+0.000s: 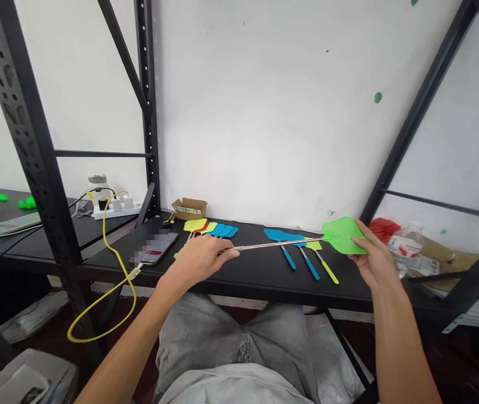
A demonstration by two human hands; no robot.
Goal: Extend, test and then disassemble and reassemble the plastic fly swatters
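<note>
A green fly swatter (342, 234) with a long metal rod is stretched level across the black shelf, held between both hands. Its handle end is inside my left hand (206, 257), whose fingers are wrapped round it; a bit of green pokes out at the left. My right hand (374, 255) grips the perforated green head by its right edge. Under the rod, to the right, lie two blue fly swatters (298, 240) and a yellow-green fly swatter (327, 266). Beyond my left hand is a fanned row of blue fly swatters (225, 230), with yellow (195, 225) and red ones.
A phone (160, 247) with a yellow cable (107, 235) lies at left. Behind it stand a small cardboard box (189, 209) and a power strip (117, 210). Right of the shelf are a plastic bottle (405, 247) and a red bag (383, 229). Black metal posts (149, 112) frame the shelf.
</note>
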